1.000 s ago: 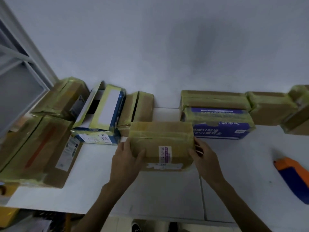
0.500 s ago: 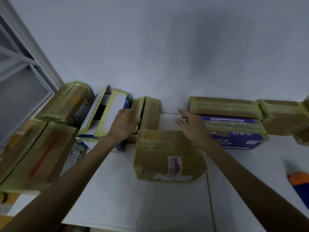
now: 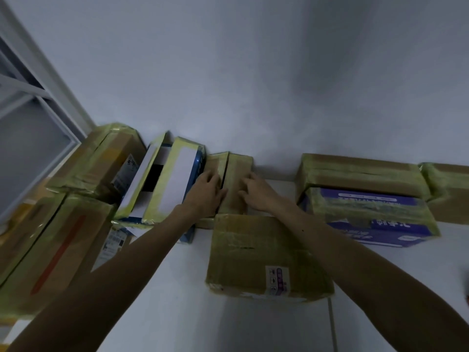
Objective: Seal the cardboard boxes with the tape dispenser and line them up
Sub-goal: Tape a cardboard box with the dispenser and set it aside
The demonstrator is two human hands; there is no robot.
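Moved off taped box (image 3: 248, 252), forward onto narrow box (image 3: 238, 168) at wall (image 3: 253, 85), its long axis wallward: left grip (image 3: 205, 193) lay flat on it, right grip (image 3: 257, 194) fingers bent, hold unclear.

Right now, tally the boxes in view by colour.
Brown cardboard boxes: 6
Blue-and-white box: 1
Purple printed box: 1
Total: 8
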